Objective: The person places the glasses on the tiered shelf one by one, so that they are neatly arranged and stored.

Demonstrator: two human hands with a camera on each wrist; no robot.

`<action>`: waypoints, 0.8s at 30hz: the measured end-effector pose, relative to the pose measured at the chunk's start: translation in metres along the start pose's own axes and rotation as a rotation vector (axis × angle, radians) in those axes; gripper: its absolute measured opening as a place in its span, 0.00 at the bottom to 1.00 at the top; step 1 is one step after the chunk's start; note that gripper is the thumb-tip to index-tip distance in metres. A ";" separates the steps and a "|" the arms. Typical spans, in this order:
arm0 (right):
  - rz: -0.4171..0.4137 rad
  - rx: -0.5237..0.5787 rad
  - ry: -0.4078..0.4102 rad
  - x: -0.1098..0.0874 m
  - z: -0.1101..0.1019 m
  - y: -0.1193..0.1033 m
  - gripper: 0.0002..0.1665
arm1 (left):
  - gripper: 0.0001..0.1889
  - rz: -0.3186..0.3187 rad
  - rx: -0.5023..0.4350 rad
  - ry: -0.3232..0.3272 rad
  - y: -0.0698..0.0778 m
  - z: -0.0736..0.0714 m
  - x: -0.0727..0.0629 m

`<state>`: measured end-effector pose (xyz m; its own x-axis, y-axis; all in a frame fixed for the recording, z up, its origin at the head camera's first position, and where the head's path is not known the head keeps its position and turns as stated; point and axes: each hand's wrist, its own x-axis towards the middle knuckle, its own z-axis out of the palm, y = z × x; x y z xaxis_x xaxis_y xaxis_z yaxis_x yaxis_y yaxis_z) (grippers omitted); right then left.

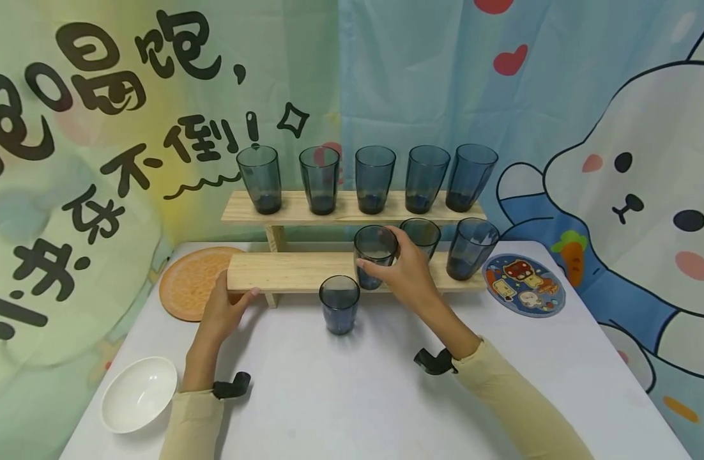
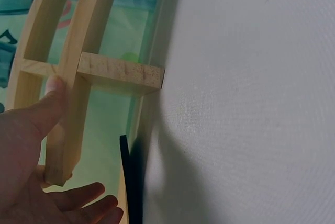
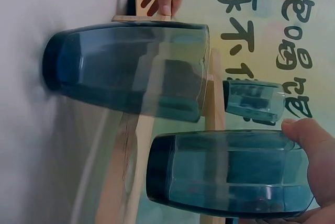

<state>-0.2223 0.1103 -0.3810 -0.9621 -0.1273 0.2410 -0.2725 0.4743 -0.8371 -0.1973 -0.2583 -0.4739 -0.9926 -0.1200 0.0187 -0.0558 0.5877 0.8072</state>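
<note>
In the head view my right hand (image 1: 406, 271) grips a blue-tinted drinking glass (image 1: 375, 246) near its rim, over the middle of the lower shelf of a two-tier wooden rack (image 1: 289, 271). The right wrist view shows the thumb (image 3: 303, 132) against that glass (image 3: 235, 174). My left hand (image 1: 220, 313) holds the left end of the lower plank. Its thumb (image 2: 54, 90) lies on the wood (image 2: 70, 109) in the left wrist view, while some fingers stretch out below. Another upright glass (image 1: 339, 306) stands on the white table, in front of the rack.
Several matching glasses (image 1: 375, 176) line the upper shelf. Two more, including one at the right end (image 1: 469, 249), stand on the lower shelf. A round orange mat (image 1: 185, 287) lies left, a patterned round mat (image 1: 524, 285) right. A white bowl (image 1: 139, 396) sits front left.
</note>
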 end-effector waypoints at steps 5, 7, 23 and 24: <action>0.018 0.034 -0.003 0.011 0.013 -0.003 0.54 | 0.45 -0.007 0.005 0.003 0.000 0.000 0.000; 0.033 0.035 -0.001 0.015 0.017 -0.003 0.54 | 0.44 -0.009 0.008 0.005 0.000 0.000 0.000; 0.059 0.002 0.011 0.032 0.030 0.005 0.58 | 0.45 -0.002 -0.001 -0.001 0.000 0.001 0.001; 0.058 0.003 0.007 0.032 0.030 0.005 0.58 | 0.45 -0.004 0.003 -0.002 -0.001 0.001 0.001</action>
<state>-0.2547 0.0823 -0.3929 -0.9763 -0.0933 0.1952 -0.2159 0.4782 -0.8513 -0.1988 -0.2584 -0.4747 -0.9926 -0.1207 0.0148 -0.0596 0.5893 0.8057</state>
